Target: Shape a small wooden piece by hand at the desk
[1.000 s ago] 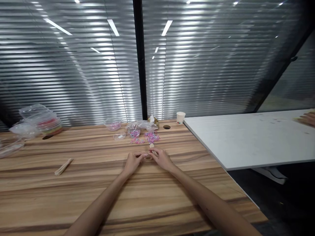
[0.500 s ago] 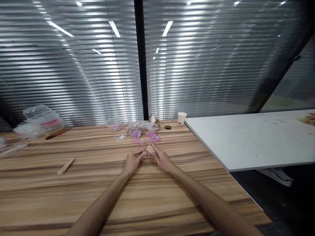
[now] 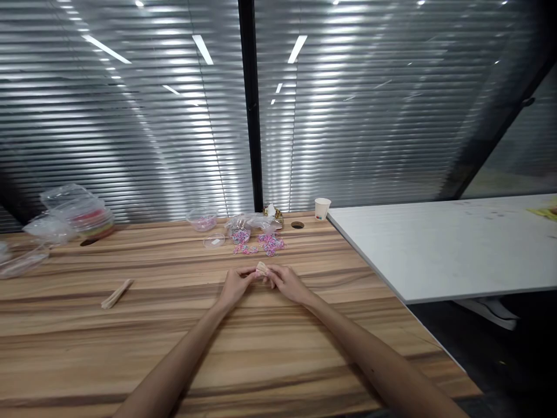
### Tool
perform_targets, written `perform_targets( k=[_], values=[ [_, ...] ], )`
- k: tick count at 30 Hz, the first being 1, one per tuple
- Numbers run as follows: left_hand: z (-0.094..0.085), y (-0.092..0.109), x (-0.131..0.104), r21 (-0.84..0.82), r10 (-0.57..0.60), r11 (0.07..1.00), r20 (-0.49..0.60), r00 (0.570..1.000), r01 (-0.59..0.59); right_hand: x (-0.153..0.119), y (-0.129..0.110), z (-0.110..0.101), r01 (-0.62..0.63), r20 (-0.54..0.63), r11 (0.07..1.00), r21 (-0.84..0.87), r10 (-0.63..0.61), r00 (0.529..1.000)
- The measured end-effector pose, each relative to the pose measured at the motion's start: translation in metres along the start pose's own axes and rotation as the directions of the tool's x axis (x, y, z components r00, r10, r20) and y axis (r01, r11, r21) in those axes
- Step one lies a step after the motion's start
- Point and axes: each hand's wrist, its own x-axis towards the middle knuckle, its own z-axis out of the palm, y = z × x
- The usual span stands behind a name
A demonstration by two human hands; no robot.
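Note:
Between my two hands is a small bundle of pale wooden sticks (image 3: 261, 268), seen end-on. My left hand (image 3: 236, 285) pinches a thin pink band at the bundle's left side. My right hand (image 3: 285, 282) has its fingers closed on the bundle from the right. Just beyond the hands lie loose pink and blue bands (image 3: 270, 242) in small heaps. A second bundle of pale sticks (image 3: 116, 294) rests on the wooden table (image 3: 217, 360) at the left.
Behind the heaps are a clear bag (image 3: 261, 223), a clear bowl (image 3: 202, 220) and a round lid (image 3: 214, 241). A paper cup (image 3: 322, 208) stands near the white table (image 3: 418, 249). Clear containers (image 3: 87, 215) sit at the far left.
My hands have come together, and the pink band in my left hand now meets the bundle. My right hand's fingers have drawn in lower around the sticks.

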Motion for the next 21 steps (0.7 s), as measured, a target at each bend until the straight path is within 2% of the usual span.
perform_targets(
  k=[10, 21],
  values=[
    [0.0011, -0.0046, -0.0001, -0.107, -0.009, 0.994, -0.003, 1.0, 0.009, -0.001, -0.0008, 0.0008, 0.002, 0.041, 0.998, -0.058, 0.001, 0.999],
    [0.0006, -0.0083, 0.0026, -0.165, -0.055, 0.986, -0.102, 0.993, 0.037, -0.0004, 0.0012, 0.0015, 0.016, 0.049, 0.997, -0.079, -0.012, 0.999]
  ],
)
